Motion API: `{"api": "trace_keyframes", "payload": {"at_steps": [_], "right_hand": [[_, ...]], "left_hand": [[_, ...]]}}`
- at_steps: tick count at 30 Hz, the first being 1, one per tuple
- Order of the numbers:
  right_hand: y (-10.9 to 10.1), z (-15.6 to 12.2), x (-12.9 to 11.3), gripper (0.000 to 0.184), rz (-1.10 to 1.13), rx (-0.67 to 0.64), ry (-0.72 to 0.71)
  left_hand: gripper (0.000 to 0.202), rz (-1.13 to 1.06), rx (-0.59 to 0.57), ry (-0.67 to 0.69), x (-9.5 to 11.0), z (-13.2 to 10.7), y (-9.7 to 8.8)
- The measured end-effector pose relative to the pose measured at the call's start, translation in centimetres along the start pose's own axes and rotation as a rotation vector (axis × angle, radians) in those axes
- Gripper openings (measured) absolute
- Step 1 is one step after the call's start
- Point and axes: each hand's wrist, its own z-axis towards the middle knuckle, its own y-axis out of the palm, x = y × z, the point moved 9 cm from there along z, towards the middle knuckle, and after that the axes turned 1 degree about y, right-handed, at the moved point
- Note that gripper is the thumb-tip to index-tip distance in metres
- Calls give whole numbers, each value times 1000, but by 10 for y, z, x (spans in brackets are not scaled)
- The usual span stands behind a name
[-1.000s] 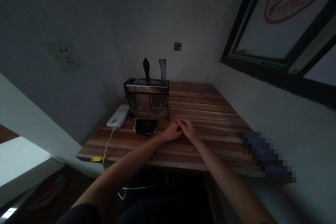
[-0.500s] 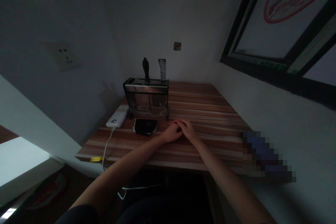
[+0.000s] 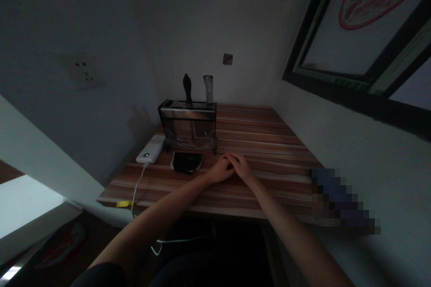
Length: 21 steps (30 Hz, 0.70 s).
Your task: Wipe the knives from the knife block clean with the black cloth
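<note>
Both my hands rest together on the striped wooden table point(image 3: 269, 143), near its middle. My left hand point(image 3: 219, 171) lies palm down, fingers loosely stretched, holding nothing. My right hand point(image 3: 241, 167) lies flat beside it, its fingertips touching those of the left. A flat black object point(image 3: 186, 161) lies just left of my left hand, apart from it. The light is dim and finger detail is faint.
Behind the hands stands a metal and clear knife rack point(image 3: 188, 125) with a black handle point(image 3: 186, 89) and a silver handle point(image 3: 208, 89). A white power bank point(image 3: 151, 149) with a cable point(image 3: 136, 188) lies at the left. A framed picture point(image 3: 363, 54) hangs on the right wall.
</note>
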Motion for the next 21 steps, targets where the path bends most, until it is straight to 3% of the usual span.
{"api": "trace_keyframes", "payload": {"at_steps": [21], "right_hand": [[0,0,-2,28,-27,12,-8]], "left_hand": [[23,9,11,-4,-1,0,1]]}}
